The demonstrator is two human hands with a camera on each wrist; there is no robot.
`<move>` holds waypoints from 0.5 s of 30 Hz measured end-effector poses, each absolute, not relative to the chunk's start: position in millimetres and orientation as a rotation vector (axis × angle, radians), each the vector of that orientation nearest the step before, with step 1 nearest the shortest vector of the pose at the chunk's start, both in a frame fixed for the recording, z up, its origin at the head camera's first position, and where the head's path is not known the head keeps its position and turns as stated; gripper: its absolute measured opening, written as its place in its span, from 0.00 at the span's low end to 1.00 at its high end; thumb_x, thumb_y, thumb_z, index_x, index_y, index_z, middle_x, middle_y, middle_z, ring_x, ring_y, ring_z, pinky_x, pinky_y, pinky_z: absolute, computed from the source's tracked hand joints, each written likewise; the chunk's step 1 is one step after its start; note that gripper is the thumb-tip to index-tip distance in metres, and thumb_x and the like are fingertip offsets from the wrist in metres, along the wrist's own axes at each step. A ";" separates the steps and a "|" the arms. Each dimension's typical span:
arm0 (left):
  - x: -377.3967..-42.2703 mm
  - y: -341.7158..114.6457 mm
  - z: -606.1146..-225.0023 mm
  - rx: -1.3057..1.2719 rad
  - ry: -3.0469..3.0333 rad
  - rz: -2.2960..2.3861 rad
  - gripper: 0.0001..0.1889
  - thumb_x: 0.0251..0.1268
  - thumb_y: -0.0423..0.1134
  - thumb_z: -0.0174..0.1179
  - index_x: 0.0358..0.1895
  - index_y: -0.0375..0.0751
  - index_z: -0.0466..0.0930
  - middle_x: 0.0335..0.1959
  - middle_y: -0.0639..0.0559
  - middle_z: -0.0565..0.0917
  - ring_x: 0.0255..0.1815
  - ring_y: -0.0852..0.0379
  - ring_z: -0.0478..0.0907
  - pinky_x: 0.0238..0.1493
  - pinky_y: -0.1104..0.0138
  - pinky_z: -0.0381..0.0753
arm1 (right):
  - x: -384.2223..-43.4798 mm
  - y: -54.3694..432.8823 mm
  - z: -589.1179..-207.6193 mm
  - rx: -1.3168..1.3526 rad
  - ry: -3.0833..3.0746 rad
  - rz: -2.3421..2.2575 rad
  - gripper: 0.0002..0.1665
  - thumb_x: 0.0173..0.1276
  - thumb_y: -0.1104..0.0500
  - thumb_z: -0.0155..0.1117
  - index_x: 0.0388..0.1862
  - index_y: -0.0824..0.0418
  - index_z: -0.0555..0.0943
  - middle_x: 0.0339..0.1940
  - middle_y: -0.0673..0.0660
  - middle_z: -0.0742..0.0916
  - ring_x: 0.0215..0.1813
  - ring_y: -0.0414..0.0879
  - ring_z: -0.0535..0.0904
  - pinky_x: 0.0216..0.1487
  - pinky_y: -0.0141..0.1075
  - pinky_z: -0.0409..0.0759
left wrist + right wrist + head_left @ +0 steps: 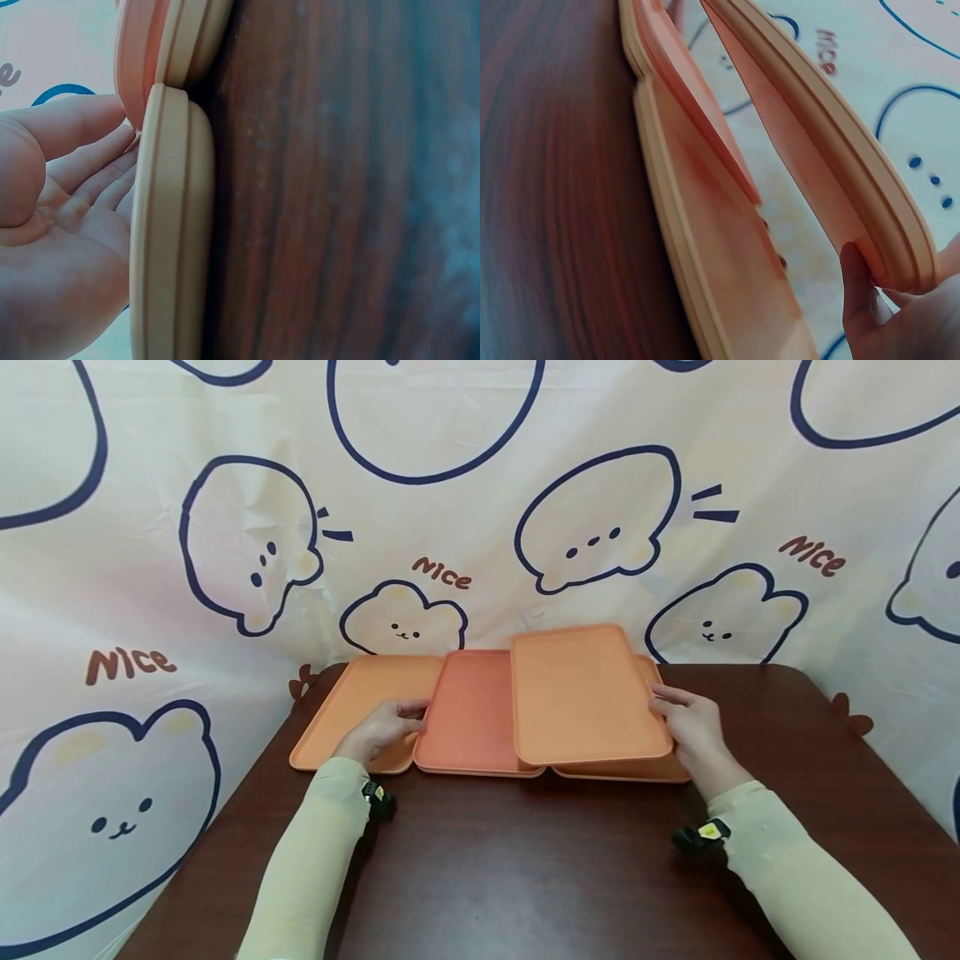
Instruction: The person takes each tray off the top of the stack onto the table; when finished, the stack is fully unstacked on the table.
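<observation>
On the left, my left hand (385, 727) pinches the left edge of a coral-red tray (468, 714). The left wrist view puts the thumb and fingertips right at this tray's rim, above the pale orange trays. My right hand (693, 731) grips the right edge of an orange tray (588, 693), thumb on one face and fingers behind the rim. This tray is raised and tilted over another orange tray (727, 277), with a gap between them in the right wrist view. It also hides the coral tray's right part in the head view.
A further orange tray (337, 722) lies at the left, beneath my left hand. The trays stand in a row at the back of a dark brown wooden table (517, 868). A cloth backdrop (495, 543) with cartoon drawings hangs right behind and along the sides.
</observation>
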State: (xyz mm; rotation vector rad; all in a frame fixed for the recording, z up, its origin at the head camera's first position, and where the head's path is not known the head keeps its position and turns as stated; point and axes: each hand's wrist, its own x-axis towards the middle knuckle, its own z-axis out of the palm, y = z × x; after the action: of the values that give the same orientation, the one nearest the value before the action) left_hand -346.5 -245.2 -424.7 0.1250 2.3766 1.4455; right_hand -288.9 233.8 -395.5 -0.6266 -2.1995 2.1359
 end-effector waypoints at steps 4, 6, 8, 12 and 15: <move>-346.3 -245.2 -424.4 0.114 2.384 1.431 0.34 0.79 0.37 0.62 0.84 0.41 0.65 0.85 0.42 0.68 0.87 0.40 0.60 0.87 0.42 0.57 | -285.3 263.1 -392.0 -0.690 -2.164 2.177 0.32 0.86 0.58 0.57 0.85 0.53 0.70 0.88 0.58 0.68 0.80 0.49 0.73 0.61 0.33 0.88; -346.2 -245.0 -423.8 0.113 2.388 1.420 0.34 0.80 0.37 0.63 0.84 0.42 0.65 0.85 0.42 0.68 0.88 0.40 0.59 0.87 0.41 0.55 | -283.2 277.8 -390.6 -0.723 -2.132 2.193 0.32 0.85 0.58 0.57 0.85 0.52 0.69 0.88 0.58 0.67 0.77 0.47 0.75 0.48 0.28 0.89; -346.2 -244.7 -423.1 0.106 2.385 1.422 0.34 0.80 0.37 0.63 0.85 0.42 0.65 0.85 0.42 0.68 0.88 0.40 0.59 0.88 0.41 0.55 | -281.2 292.8 -389.7 -0.746 -2.111 2.194 0.33 0.85 0.58 0.58 0.85 0.52 0.69 0.89 0.57 0.67 0.73 0.45 0.77 0.39 0.25 0.87; -345.5 -243.9 -422.5 0.101 2.373 1.442 0.34 0.80 0.36 0.62 0.85 0.41 0.65 0.85 0.42 0.67 0.88 0.40 0.59 0.88 0.42 0.55 | -277.1 325.9 -388.7 -0.786 -2.105 2.160 0.34 0.84 0.57 0.60 0.86 0.50 0.68 0.87 0.55 0.69 0.56 0.38 0.82 0.36 0.26 0.87; -345.6 -243.0 -422.7 0.111 2.368 1.452 0.34 0.80 0.35 0.61 0.85 0.41 0.64 0.85 0.42 0.68 0.87 0.40 0.60 0.87 0.43 0.56 | -271.3 353.9 -390.3 -0.804 -2.128 2.117 0.35 0.84 0.54 0.61 0.86 0.49 0.67 0.79 0.55 0.75 0.43 0.32 0.81 0.36 0.28 0.87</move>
State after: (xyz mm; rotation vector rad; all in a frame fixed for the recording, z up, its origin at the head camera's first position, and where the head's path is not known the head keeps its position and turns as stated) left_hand -345.6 -243.0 -422.7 0.1109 2.3681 1.4518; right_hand -271.3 353.9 -390.3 -0.8037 -2.1279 2.1169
